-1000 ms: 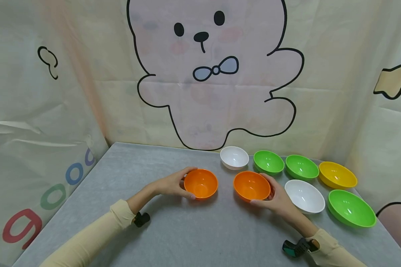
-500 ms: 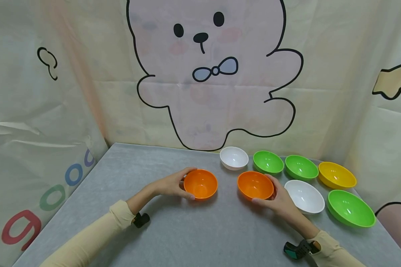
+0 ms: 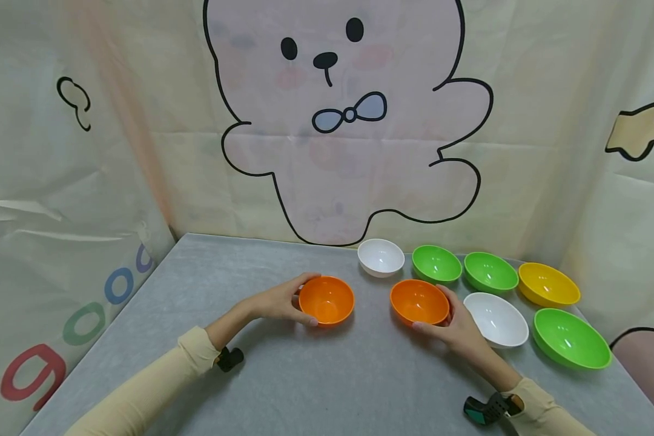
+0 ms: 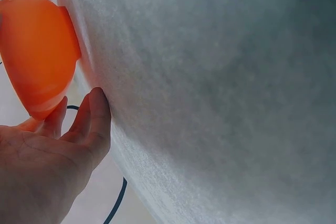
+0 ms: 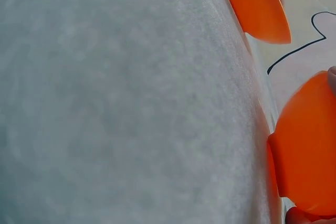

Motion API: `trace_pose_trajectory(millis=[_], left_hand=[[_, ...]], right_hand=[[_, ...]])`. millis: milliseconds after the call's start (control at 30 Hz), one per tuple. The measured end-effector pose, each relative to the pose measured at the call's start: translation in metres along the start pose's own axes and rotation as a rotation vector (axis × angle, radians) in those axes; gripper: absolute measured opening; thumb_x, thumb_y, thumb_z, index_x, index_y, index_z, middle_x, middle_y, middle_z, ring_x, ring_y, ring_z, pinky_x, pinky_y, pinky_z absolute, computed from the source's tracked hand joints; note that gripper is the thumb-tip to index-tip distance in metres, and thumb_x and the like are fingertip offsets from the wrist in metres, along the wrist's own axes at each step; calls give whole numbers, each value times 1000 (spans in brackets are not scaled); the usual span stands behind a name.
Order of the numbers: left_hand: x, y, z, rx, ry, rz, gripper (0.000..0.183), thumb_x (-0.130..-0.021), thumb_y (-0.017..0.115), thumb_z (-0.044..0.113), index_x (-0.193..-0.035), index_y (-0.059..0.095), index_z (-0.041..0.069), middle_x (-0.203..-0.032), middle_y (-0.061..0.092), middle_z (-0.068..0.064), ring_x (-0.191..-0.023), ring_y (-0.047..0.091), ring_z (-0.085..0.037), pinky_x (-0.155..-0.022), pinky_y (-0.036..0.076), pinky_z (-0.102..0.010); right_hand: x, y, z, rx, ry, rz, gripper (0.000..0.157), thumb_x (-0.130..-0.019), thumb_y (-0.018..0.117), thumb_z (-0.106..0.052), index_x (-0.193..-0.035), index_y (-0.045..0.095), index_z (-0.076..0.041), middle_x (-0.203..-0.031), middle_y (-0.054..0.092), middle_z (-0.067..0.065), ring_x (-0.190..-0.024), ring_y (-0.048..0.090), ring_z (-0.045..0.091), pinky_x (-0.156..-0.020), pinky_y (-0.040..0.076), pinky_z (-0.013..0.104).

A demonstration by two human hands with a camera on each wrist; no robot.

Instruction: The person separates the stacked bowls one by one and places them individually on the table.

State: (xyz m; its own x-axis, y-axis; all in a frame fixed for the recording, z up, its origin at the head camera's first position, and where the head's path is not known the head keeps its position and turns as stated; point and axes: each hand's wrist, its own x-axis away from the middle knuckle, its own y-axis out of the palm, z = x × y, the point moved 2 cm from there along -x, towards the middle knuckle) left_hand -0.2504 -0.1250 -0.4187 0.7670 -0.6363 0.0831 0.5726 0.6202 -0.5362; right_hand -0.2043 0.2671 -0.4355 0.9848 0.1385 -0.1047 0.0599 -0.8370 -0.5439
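Note:
Two orange bowls sit apart near the middle of the grey table, upright with their mouths facing up. My left hand [image 3: 280, 303] holds the left orange bowl [image 3: 327, 301] from its left side, thumb at the near rim and fingers at the far side. Around the right side of the right orange bowl [image 3: 419, 303], my right hand [image 3: 458, 326] grips in the same manner. Up close in the left wrist view, the left bowl [image 4: 39, 51] shows its outer wall and foot. In the right wrist view only fingertips show against the right bowl [image 5: 310, 150].
A small white bowl [image 3: 381, 258], two green bowls, the nearer one [image 3: 437, 264] and another [image 3: 490, 272], and a yellow bowl [image 3: 548, 285] line the back right. In front stand a larger white bowl [image 3: 496, 321] and a large green bowl [image 3: 571, 339]. Cloth hangs behind the table [image 3: 327, 387].
My right hand has slid the right orange bowl a short way to the right, widening the gap between the two orange bowls. The left hand and its bowl stay put.

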Motion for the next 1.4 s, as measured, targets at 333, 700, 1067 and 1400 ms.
trace_pose_trajectory(millis=[333,700,1067,1400], left_hand=[[1,0,1,3,-1,2,97,-85,85,29,-159,26,10,-155,37,-11,-134,44,-36,-104,44,-44],[1,0,2,2,-7,1,97,-85,85,27,-159,26,10,-155,37,-10,-134,44,-35,-104,45,-43],[-3,2,0,-40,-3,2,108,-81,88,34,-161,21,9,-157,34,-11,-139,39,-32,-110,36,-52],[-4,5,3,-66,-7,18,111,-79,90,36,-161,20,8,-160,30,-11,-140,37,-28,-111,34,-50]], right_hand=[[2,1,0,-15,16,-1,102,-85,85,-25,-157,18,3,-150,38,26,-131,43,41,-101,44,54],[6,0,1,-2,12,-13,104,-85,85,-25,-157,16,4,-150,38,27,-131,43,41,-101,44,54],[7,2,1,13,24,-11,105,-85,85,-33,-157,17,3,-151,36,25,-132,41,42,-103,41,56],[7,1,0,22,28,-11,105,-85,85,-34,-157,18,3,-151,36,26,-133,41,42,-103,40,57]])
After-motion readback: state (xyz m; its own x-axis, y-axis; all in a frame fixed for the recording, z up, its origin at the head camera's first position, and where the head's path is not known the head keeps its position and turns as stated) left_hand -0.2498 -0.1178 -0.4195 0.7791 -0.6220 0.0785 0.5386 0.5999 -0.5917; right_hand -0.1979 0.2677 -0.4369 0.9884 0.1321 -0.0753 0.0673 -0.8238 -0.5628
